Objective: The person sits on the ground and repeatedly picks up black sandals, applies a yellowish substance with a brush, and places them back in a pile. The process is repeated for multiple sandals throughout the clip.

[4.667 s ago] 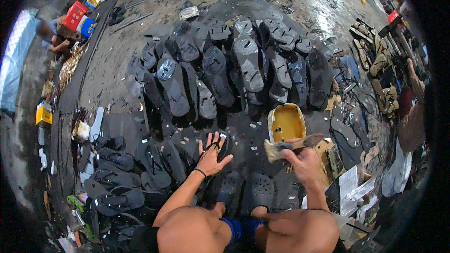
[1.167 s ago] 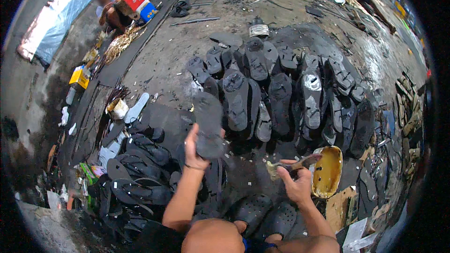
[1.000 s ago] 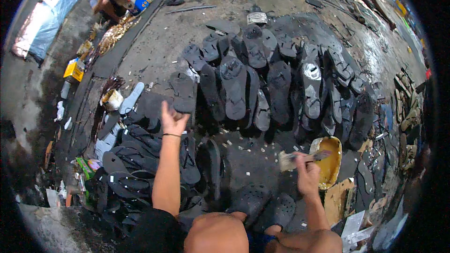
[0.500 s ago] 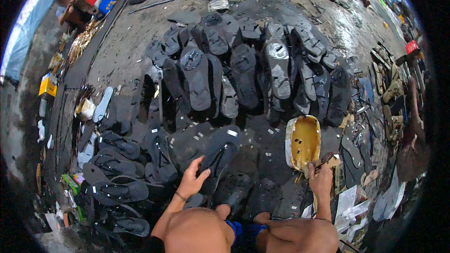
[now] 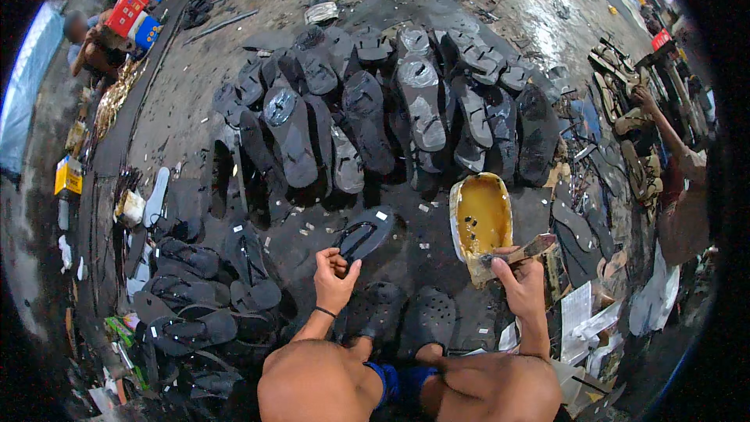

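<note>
Upturned sandals (image 5: 299,160), centre of frame: rubbery, mostly matt; some soles with slick, glossy patches. Tub (image 5: 456,223), right of centre: rim crusted, rough; amber liquid (image 5: 486,207) inside smooth, glossy. Brush (image 5: 537,247): bristles coarse, clumped. Floor (image 5: 187,109): matt, gritty; shiny patch upper right. Sheets (image 5: 579,311), lower right: matt paper. Sheeting (image 5: 33,98), far left: plastic-looking, shiny.

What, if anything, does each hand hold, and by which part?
The right hand holds a brush around its middle. The left hand is at a flip-flop; whether it grips cannot be told.

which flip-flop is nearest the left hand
The dark flip-flop right by the left hand, between the left heap and the tray; others lie farther off.
</note>
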Demonstrator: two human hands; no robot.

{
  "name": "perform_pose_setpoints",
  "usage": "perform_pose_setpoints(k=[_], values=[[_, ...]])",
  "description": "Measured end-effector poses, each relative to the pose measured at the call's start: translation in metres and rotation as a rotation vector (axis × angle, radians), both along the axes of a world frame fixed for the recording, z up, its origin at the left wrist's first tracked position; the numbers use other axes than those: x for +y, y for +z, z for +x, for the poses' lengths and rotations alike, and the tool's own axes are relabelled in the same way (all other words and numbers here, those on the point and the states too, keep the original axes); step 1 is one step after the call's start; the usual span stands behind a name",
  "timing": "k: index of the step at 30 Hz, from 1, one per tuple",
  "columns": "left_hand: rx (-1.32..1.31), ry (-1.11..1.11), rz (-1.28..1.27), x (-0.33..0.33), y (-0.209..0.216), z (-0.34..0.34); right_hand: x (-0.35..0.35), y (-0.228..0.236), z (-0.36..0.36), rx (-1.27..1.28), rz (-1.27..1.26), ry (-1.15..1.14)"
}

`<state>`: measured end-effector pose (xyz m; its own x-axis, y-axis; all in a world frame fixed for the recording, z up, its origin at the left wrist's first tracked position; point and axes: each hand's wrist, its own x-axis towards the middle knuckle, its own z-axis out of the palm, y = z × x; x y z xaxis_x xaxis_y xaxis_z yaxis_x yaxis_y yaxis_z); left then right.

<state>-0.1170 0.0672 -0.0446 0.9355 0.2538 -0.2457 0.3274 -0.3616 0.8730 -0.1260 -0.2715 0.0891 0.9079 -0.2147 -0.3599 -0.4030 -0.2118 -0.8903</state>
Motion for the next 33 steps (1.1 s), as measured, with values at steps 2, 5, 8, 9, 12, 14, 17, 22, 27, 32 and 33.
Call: perform_pose_setpoints(k=[2, 5, 8, 9, 12, 14, 17, 22, 27, 32, 33], values=[[-0.051, -0.163, 0.195, 0.001, 0.001, 0.003, -0.002, -0.001, 0.0, -0.014, 0.001, -0.031], [-0.051, -0.147, 0.169, -0.003, 0.007, 0.005, -0.002, -0.005, 0.005, -0.01, -0.067, -0.004], [-0.11, 0.012, 0.126, -0.001, -0.008, -0.002, 0.006, -0.014, 0.007, -0.018, -0.082, 0.002], [-0.13, -0.091, 0.161, 0.002, -0.009, -0.005, 0.01, -0.016, 0.006, -0.014, 0.016, -0.022], [-0.194, -0.384, 0.292, 0.004, -0.013, 0.004, 0.025, -0.009, 0.02, -0.005, 0.131, -0.047], [-0.303, -0.678, 0.284, -0.005, -0.022, 0.032, 0.033, -0.01, 0.025, -0.027, 0.163, -0.058], [-0.191, -0.876, 0.43, -0.026, -0.024, 0.078, 0.049, -0.019, 0.042, -0.15, 0.221, -0.074], [0.179, -0.165, -0.801, -0.065, 0.019, 0.101, 0.074, -0.018, 0.076, -0.441, -0.048, -0.028], [0.274, 0.106, -1.201, -0.06, 0.056, 0.09, 0.1, -0.019, 0.113, -0.732, -0.21, 0.155], [0.197, 0.043, -0.782, -0.067, 0.067, 0.078, 0.109, -0.008, 0.091, -0.782, -0.088, 0.168], [0.069, -0.017, -0.742, -0.076, 0.07, 0.071, 0.103, -0.004, 0.101, -0.719, -0.175, 0.082]])
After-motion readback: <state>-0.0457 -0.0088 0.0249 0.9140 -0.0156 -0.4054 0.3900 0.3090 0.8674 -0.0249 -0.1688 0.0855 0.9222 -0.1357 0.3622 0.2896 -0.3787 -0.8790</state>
